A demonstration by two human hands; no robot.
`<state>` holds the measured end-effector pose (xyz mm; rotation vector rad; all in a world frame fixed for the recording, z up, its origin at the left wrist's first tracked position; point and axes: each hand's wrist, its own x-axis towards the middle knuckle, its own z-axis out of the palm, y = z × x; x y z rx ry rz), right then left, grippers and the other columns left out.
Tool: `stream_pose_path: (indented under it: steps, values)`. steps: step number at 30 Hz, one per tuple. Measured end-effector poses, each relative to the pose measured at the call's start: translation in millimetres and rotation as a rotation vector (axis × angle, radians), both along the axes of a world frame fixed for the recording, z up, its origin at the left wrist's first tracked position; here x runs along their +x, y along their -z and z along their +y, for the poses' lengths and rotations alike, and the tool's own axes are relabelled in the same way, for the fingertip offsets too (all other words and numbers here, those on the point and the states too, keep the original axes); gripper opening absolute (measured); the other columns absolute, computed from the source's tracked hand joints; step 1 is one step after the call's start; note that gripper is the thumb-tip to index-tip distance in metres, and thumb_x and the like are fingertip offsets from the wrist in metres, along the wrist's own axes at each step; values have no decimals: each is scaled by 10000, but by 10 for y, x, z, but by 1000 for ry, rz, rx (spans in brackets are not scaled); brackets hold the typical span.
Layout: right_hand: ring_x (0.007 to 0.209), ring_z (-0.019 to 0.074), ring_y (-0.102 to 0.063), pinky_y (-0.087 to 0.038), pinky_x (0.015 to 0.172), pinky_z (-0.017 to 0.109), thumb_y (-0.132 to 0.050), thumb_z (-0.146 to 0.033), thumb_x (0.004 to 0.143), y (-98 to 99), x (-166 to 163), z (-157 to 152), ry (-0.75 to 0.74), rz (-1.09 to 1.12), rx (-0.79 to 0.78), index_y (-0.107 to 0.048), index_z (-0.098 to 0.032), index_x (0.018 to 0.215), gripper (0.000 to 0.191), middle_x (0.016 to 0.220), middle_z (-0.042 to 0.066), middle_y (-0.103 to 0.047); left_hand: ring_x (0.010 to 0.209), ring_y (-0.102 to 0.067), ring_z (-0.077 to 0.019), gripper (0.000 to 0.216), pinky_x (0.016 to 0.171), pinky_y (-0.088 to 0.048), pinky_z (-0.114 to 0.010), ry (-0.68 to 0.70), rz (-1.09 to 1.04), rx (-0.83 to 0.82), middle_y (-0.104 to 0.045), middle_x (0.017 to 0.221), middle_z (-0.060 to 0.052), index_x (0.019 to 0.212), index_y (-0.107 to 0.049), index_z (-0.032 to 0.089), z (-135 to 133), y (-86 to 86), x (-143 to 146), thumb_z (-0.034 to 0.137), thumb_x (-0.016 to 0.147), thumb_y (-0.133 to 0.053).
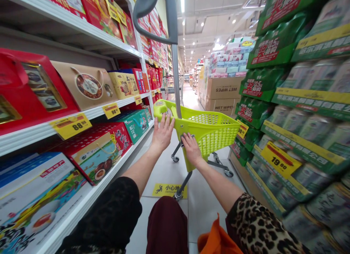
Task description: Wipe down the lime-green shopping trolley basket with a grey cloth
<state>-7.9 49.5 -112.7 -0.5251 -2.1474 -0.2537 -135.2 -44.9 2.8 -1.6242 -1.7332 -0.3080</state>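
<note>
A lime-green shopping cart [216, 128] with a perforated basket stands in front of me. My left hand [163, 132] lies on the near edge of its basket, fingers stretched out over the green plastic. Lower and to the right, my right hand [191, 148] rests against the basket's near side, its fingers laid over a small dark grey part there; their tips partly hide it. Above both hands rises the cart's grey pole [175, 79], topped by a looped grey handle [171, 19].
Shelves of boxed gifts [87, 84] run along the left. Stacked packs of cans [295, 119] wall the right side. Cartons of wet wipes [222, 95] stand farther ahead. A yellow caution sticker [161, 190] lies on the floor. Orange cloth [217, 239] hangs by my knee.
</note>
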Motion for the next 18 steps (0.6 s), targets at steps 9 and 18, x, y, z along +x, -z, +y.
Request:
stream_pose_path:
  steps: [9, 18]
  values:
    - [1359, 195, -223, -275, 1088, 440, -323, -77, 883, -730, -234, 112, -12, 188, 91, -449, -167, 1319, 463, 1392, 91, -421, 1375, 26, -268, 579, 1080, -44, -618, 62, 5, 31, -185, 1482, -161, 1380, -302, 121, 7, 56, -76, 44, 809, -357]
    - [1345, 212, -264, -301, 1064, 451, -368, -32, 850, -141, -83, 49, 5, 19, 17, -464, -146, 1305, 478, 1380, 124, -428, 1369, 41, -285, 573, 1084, -70, -605, 46, 12, 16, -179, 1478, -185, 1364, -337, 105, -2, 34, -82, 52, 796, -392]
